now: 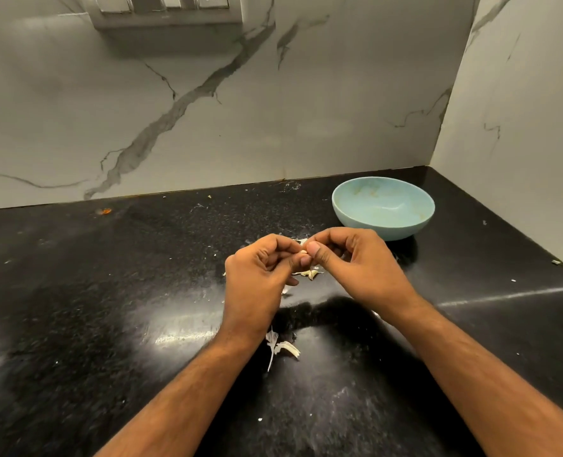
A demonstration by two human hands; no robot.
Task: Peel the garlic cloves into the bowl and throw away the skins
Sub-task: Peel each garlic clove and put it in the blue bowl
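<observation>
At centre frame, a person's left hand [260, 272] and right hand [356, 262] meet above a speckled black stone countertop [75, 308], fingers curled and thumbs pinching a small pale garlic clove [304, 252] between them. The clove is almost wholly hidden by the fingertips, so how much skin it keeps cannot be told, and the round pale-blue bowl [383, 207] at right of centre appears empty. Both bare forearms reach up from the bottom edge, with papery white garlic skins [281, 347] lying between the wrists and more scraps [311, 274] under the fingers.
</observation>
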